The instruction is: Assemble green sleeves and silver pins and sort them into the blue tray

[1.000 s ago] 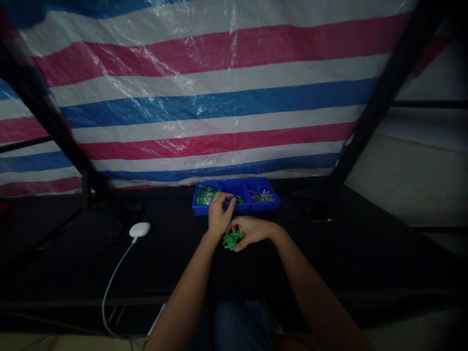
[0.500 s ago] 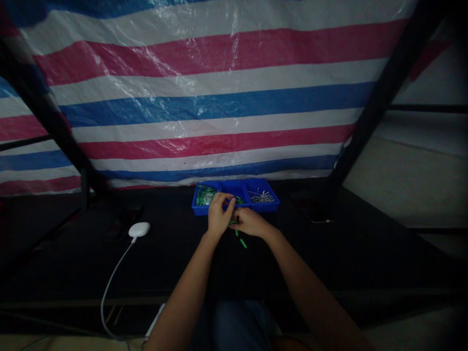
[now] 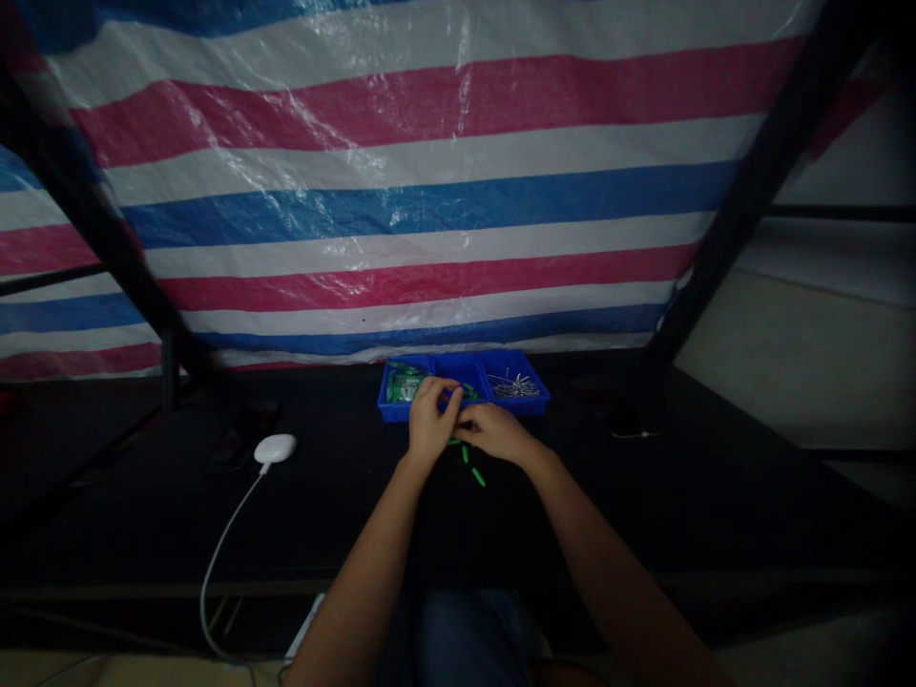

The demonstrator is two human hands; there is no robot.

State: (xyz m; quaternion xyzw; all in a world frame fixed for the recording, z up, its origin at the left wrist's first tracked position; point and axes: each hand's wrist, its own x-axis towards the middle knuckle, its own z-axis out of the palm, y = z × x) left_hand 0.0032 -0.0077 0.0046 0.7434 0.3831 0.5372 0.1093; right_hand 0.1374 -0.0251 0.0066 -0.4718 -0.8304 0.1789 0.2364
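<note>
A blue tray [image 3: 393,412] with three compartments stands at the back of the black table. Its left compartment holds green and clear packets [image 3: 405,384], the middle one a few green pieces [image 3: 469,391], the right one thin metal pins [image 3: 515,385]. My left hand [image 3: 430,416] is at the tray's front edge, fingers bent and closed; anything between them is too small to tell. Just to its right my right hand [image 3: 493,427] is closed too, its fingertips pinched near the left hand. Small green pieces [image 3: 478,476] lie on the table below the hands.
A white oval device [image 3: 276,447] with a white cable lies on the left of the table [image 3: 343,515], a dark flat object [image 3: 236,444] beside it. Another dark flat object [image 3: 630,426] lies at the right. A striped tarp [image 3: 429,210] hangs behind, between black posts.
My right hand has shifted slightly up, uncovering more of the green pieces on the table. My left hand has hardly moved. The view has shifted a little.
</note>
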